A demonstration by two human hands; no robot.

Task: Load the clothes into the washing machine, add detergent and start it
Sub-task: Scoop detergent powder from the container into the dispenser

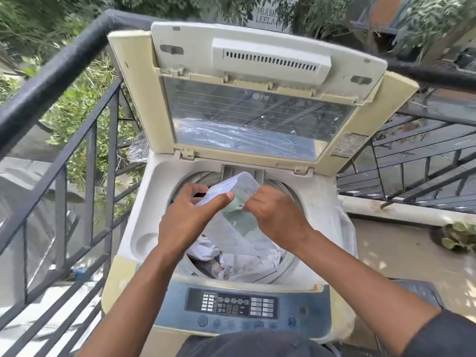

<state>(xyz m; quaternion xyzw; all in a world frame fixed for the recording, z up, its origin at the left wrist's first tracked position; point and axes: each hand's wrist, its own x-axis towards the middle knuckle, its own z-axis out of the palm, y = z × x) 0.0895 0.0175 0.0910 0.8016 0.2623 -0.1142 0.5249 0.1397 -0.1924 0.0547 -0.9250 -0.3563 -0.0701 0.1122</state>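
Outdoor balcony, black railing (64,60) left of an LG-marked washing machine (322,202), lid up. Over its drum of pale clothes (247,264), left hand (190,215) and right hand (275,215) pinch a clear detergent pouch (231,228).

A black painted metal balcony railing (64,140) runs from nine o'clock round past twelve to three, leafy green trees (85,99) behind it, and a fallen green leafy sprig (459,237) lies at three o'clock.

Sunlit balcony w/ black railing (59,73), trees (77,104) behind, concrete floor (401,256).
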